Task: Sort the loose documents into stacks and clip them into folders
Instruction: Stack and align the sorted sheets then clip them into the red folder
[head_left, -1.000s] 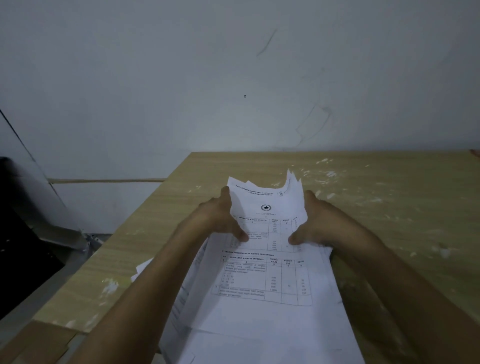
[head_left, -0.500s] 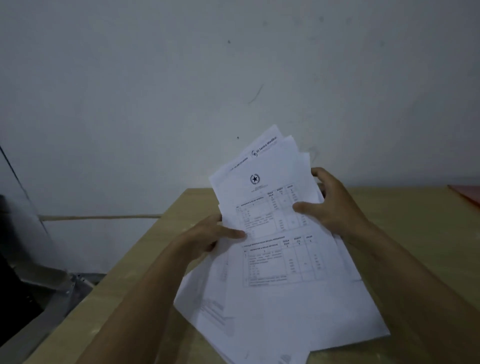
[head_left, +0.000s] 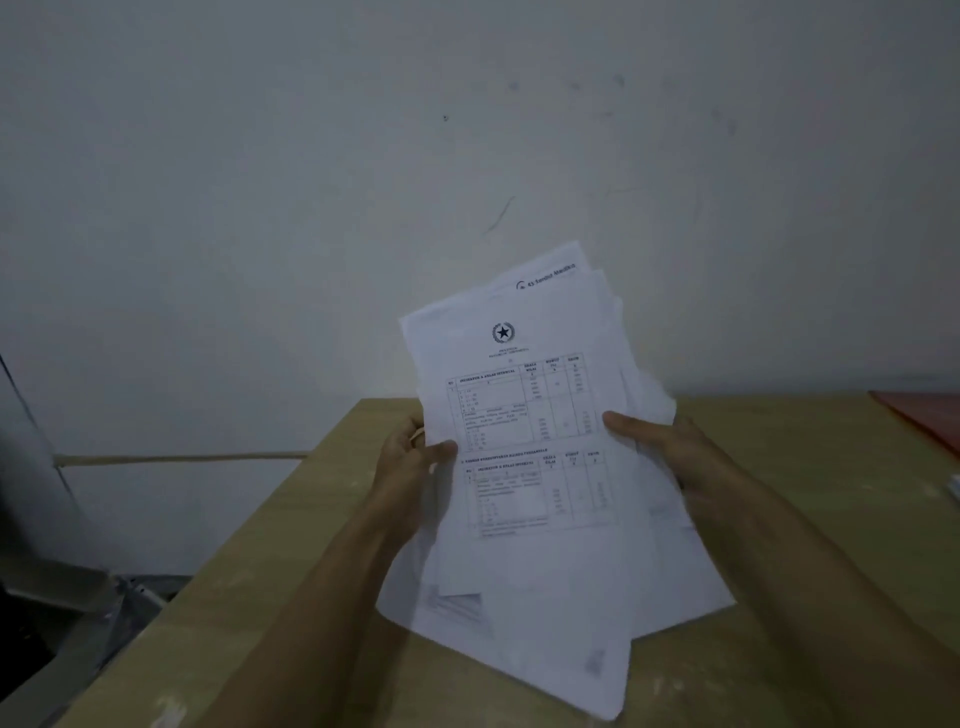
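A loose bundle of white printed documents (head_left: 524, 415) is raised above the wooden table (head_left: 322, 571), fanned and uneven at its edges. The top sheet bears a star emblem and two tables. My left hand (head_left: 410, 462) grips the bundle's left edge, thumb on the front. My right hand (head_left: 654, 441) grips the right edge, thumb across the top sheet and fingers behind. The lower sheets hang down toward the table.
A red folder (head_left: 919, 415) lies at the table's far right edge. A plain pale wall (head_left: 363, 208) stands right behind the table. Left of the table is a drop to a dark floor area (head_left: 47, 623).
Both hands lifted the bundle off the table and tilted it upright toward me. The view swung up and the red folder came into sight at the right.
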